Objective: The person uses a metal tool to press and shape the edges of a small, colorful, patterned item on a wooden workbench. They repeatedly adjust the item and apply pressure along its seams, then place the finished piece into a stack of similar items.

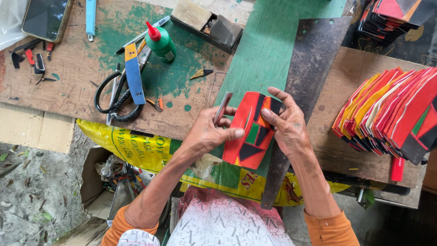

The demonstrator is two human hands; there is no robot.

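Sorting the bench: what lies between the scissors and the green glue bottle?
In the head view, a blue-and-yellow flat strip lies between the scissors and the green glue bottle, over the scissors' blades.

Both forearms extend forward from the body and converge at centre. The left hand (210, 132) is curled, palm turned inward, thumb extended to the right and index finger bent over it. The right hand (286, 122) is held palm down, fingers spread and flexed, fingertips directed left. Orange sleeves cover both arms above the elbow.
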